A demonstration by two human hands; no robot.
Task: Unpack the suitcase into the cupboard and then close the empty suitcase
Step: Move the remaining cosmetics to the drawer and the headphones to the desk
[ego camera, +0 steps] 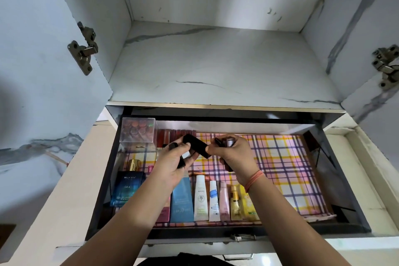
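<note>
Now gripping small black cases (196, 144) over the middle of the open cupboard drawer (336, 181): left hand (174, 165) curled round several, right hand (236, 154) curled round others and pinching one end of the longest. Along the near edge, on the plaid liner (280, 157), a row of tubes (212, 201); near left, a blue perfume box (125, 189); far left, a clear box (129, 121) of lipsticks (138, 130).

Black cases (195, 147): half hidden inside left hand (172, 165) and right hand (235, 154).
Tube print (201, 198): too small to read.
Dark shape (185, 258): cut off, near edge.
</note>
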